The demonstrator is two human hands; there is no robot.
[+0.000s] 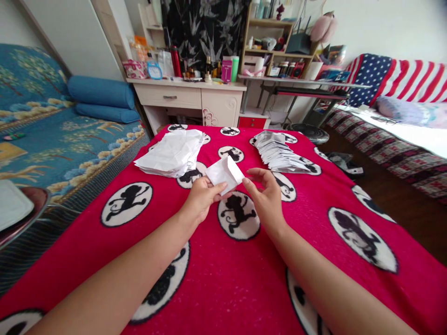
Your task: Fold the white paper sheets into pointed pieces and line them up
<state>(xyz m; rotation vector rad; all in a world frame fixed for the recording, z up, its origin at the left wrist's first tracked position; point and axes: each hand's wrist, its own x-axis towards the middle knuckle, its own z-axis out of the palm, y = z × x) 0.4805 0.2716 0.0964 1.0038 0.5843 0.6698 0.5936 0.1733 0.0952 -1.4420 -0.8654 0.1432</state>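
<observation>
My left hand (206, 195) pinches a small white paper envelope (223, 174) by its lower left part, thumb on top and fingers underneath. The envelope is held above the red cloth, its folded flap at the right side. At its right edge is my right hand (265, 193), thumb and fingers apart. The right thumb tip is close to that edge; I cannot tell if it touches. To the far left lies a pile of flat white paper sheets (172, 153). On the far right a fanned row of folded white envelopes (279, 153) overlaps.
A red cloth with black monkey figures in white ovals (223, 274) covers the table. Beyond it stands a white dresser (174, 95) with bottles and boxes. A blue-covered sofa (70, 125) is on the left, a bed (419, 139) on the right.
</observation>
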